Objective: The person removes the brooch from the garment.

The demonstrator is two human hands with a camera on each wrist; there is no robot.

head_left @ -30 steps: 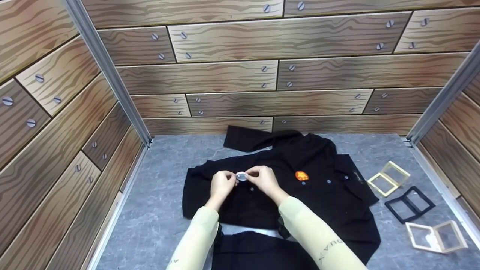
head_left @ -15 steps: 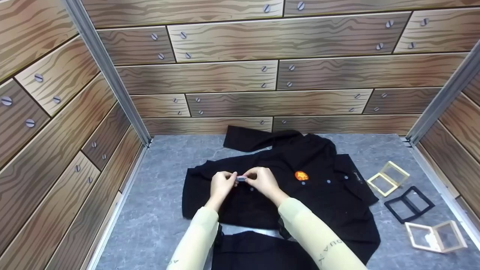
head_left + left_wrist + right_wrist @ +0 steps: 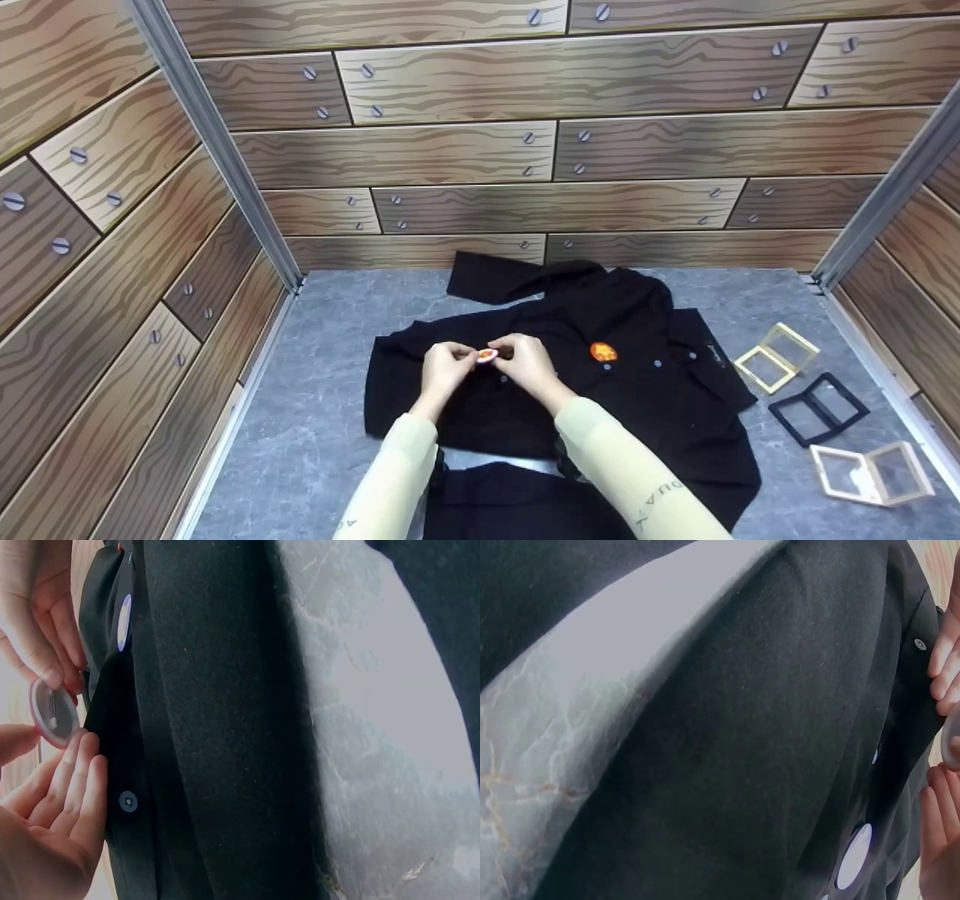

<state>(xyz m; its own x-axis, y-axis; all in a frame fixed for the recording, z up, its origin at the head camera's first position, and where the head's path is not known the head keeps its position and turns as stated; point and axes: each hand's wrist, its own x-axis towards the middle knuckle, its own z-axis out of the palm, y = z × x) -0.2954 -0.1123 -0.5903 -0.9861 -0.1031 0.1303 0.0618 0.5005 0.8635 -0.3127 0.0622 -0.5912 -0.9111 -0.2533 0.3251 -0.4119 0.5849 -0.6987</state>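
Observation:
A round pin-back badge (image 3: 487, 355) is held between both hands, over a black buttoned shirt (image 3: 525, 420) spread on the table. Its orange printed face shows in the head view, while the left wrist view shows the grey back with a metal pin. My left hand (image 3: 444, 370) pinches the badge's left edge; my right hand (image 3: 528, 364) pinches the opposite edge between thumb and fingers. Further right, a second badge (image 3: 603, 352), orange with a yellow design, is on the shirt beside the button placket. A small shirt button (image 3: 128, 801) shows near my left fingers.
Three hinged frames stand open at the right: a yellow one (image 3: 778, 358), a black one (image 3: 818, 410) and a pale one (image 3: 871, 474). Dark cloth (image 3: 510, 502) lies at the front edge. Wood-patterned walls (image 3: 465, 150) enclose the grey marbled table (image 3: 322, 322).
The badge has turned over between the fingers: first its silvery back showed, then its edge, now its orange face. Both hands have barely shifted.

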